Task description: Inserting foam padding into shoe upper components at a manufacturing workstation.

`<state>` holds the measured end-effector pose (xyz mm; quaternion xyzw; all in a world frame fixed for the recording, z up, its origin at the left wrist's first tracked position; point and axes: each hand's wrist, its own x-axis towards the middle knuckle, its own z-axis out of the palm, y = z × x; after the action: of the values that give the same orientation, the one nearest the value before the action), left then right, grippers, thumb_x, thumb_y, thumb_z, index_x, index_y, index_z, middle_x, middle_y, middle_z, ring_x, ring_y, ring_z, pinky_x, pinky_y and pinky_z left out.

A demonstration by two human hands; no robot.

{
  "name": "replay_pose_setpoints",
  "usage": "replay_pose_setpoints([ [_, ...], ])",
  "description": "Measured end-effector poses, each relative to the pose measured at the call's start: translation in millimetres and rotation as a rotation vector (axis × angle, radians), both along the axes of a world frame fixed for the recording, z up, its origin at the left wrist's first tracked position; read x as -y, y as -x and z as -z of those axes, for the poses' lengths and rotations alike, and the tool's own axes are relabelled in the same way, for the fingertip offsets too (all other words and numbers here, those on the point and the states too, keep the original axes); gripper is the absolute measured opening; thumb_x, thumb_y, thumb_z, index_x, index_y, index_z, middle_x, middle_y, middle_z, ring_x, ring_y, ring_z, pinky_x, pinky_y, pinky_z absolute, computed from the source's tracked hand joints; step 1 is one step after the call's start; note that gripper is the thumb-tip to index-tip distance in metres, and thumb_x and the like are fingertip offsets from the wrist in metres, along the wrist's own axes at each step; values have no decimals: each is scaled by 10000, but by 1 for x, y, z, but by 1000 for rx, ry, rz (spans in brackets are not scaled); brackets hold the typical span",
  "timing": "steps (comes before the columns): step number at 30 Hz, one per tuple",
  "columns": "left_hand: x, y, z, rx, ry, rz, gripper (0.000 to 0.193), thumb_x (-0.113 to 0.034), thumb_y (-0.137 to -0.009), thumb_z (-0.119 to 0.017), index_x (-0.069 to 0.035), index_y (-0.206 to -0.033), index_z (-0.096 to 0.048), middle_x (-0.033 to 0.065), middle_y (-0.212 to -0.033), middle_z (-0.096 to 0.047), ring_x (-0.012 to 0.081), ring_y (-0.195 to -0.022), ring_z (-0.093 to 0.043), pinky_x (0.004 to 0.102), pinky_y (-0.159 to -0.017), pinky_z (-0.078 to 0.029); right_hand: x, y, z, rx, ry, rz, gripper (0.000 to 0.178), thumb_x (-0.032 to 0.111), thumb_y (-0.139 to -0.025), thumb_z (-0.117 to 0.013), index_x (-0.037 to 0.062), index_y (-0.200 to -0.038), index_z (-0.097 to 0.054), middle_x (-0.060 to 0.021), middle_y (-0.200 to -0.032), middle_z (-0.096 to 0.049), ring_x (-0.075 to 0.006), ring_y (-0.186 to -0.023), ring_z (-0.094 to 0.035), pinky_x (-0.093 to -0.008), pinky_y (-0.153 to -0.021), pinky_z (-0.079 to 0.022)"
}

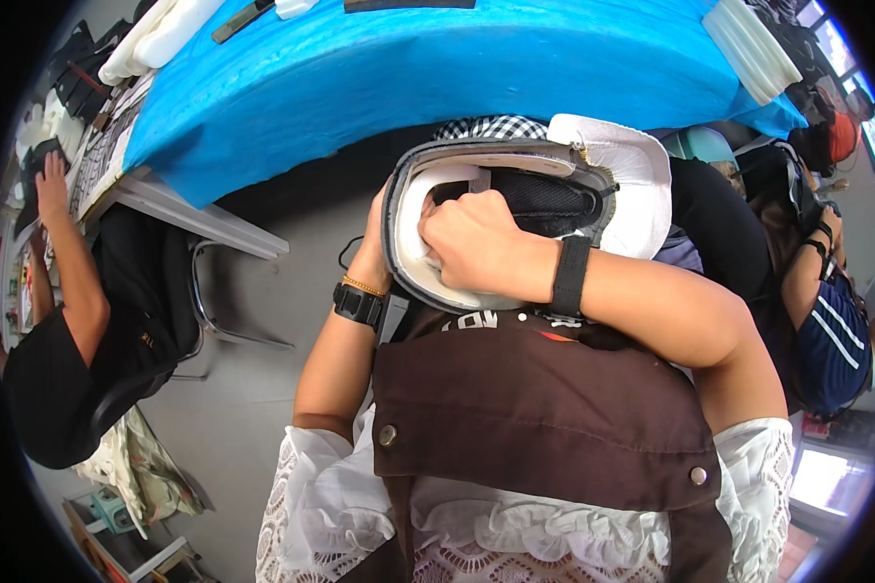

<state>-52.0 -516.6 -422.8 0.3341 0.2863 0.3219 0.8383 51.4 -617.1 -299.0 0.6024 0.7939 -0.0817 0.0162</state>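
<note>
On my lap, below the table edge, rests a hollow white helmet-like shell point(413, 277) with a thick dark grey rim; I cannot make out its exact kind. Black mesh padding point(544, 202) lines its inside. From its right end a broad white flap point(637, 185) spreads out. My left hand point(367, 248) holds the shell's left side from outside, its fingers hidden behind the rim. My right hand point(476, 238) reaches across into the opening, fingers curled in against the white inner wall. What they grip, if anything, does not show.
A table with a blue cover point(476, 73) curves in front of me, with white pieces point(749, 49) at its right end. At left, a person in black point(63, 369) sits by a metal-framed chair point(204, 301). Another person in dark blue point(831, 335) sits close on my right.
</note>
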Motion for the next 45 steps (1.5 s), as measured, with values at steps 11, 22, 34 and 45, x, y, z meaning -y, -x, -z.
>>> replay_pose_setpoints([
  [11, 4, 6, -17, -74, -4, 95, 296, -282, -938, -469, -52, -832, -624, 32, -677, -604, 146, -549, -575, 263, -486, -485, -13, -18, 1, -245, 58, 107, 127, 132, -657, -625, 148, -759, -699, -87, -705, -670, -287, -682, -661, -399, -595, -497],
  [22, 0, 13, 13, 357, 246, 221, 292, -307, -959, -466, -84, -783, -529, 8, -623, -486, 115, -542, -462, 222, -513, -403, 3, -19, -9, -46, 52, 2, 156, 254, -751, -675, 150, -867, -672, -66, -737, -677, -279, -709, -672, -406, -600, -511],
  [34, 3, 12, 7, 204, 150, 150, 325, -305, -957, -446, -97, -709, -469, -2, -558, -407, 109, -486, -370, 236, -463, -308, 5, -9, -4, 54, 43, -77, 330, 195, -716, -700, 47, -1001, -622, -74, -858, -678, -280, -749, -673, -413, -601, -515],
  [45, -5, 10, 11, 336, 252, 232, 347, -310, -923, -423, -78, -673, -489, 23, -540, -418, 130, -422, -342, 259, -383, -240, -11, -17, -4, -93, 176, 116, 118, 145, -660, -658, 150, -761, -718, -86, -767, -685, -277, -737, -672, -407, -630, -516],
])
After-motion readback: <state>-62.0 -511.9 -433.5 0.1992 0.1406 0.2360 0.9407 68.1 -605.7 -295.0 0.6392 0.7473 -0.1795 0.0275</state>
